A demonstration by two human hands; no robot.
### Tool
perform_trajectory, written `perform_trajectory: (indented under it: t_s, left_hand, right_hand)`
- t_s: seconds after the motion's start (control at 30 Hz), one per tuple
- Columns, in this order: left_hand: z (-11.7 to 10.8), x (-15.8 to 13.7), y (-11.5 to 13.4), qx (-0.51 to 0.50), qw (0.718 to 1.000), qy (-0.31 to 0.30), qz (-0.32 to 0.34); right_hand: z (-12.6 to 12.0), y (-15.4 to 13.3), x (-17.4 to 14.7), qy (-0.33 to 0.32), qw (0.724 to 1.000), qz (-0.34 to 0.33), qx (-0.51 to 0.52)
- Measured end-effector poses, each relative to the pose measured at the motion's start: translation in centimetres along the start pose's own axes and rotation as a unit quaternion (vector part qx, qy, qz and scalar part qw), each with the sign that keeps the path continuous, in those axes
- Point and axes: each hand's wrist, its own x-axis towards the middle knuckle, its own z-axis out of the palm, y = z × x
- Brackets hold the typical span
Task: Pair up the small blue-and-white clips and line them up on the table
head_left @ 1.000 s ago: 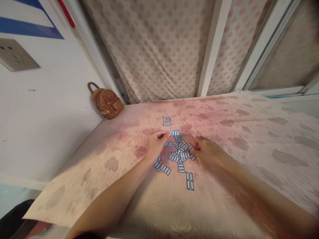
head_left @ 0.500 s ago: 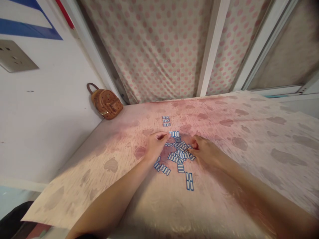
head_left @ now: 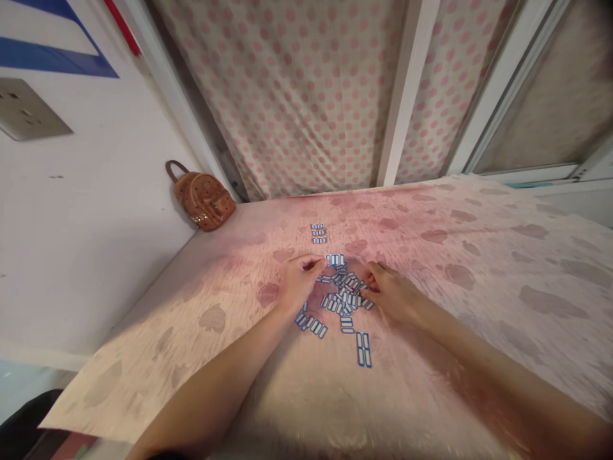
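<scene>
The right hand had edged slightly inward, its fingers curled at the pile of blue-edged pieces on the tabletop; its grip couldn't be told. The left hand, nearly closed, pinched one piece edgewise, seemingly leaving its face uncovered.

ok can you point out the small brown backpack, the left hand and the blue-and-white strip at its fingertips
Small brown backpack (head_left: pixel 207 200), head view: front of its body.
Left hand (head_left: pixel 299 276), head view: back of the hand.
Blue-and-white strip (head_left: pixel 336 260), head view: middle of its visible face.
</scene>
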Motion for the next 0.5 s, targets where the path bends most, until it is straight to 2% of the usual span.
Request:
perform_trajectory:
  t_s: [0.3, 0.43, 0.5]
  left_hand:
    - [0.0, 0.0, 0.1, -0.004, 1.000, -0.003, -0.005]
    - [0.0, 0.0, 0.1, -0.009, 1.000, -0.004, -0.003]
    - [0.1, 0.0, 0.1, -0.015, 1.000, -0.002, -0.010]
  right_hand:
    - [-0.1, -0.4, -0.1, -0.021, 1.000, -0.016, 0.009]
    - [-0.9, -1.2, -0.6, -0.001, 0.998, -0.031, 0.052]
    - [-1.6, -1.7, -0.9, 0.035, 0.998, -0.013, 0.057]
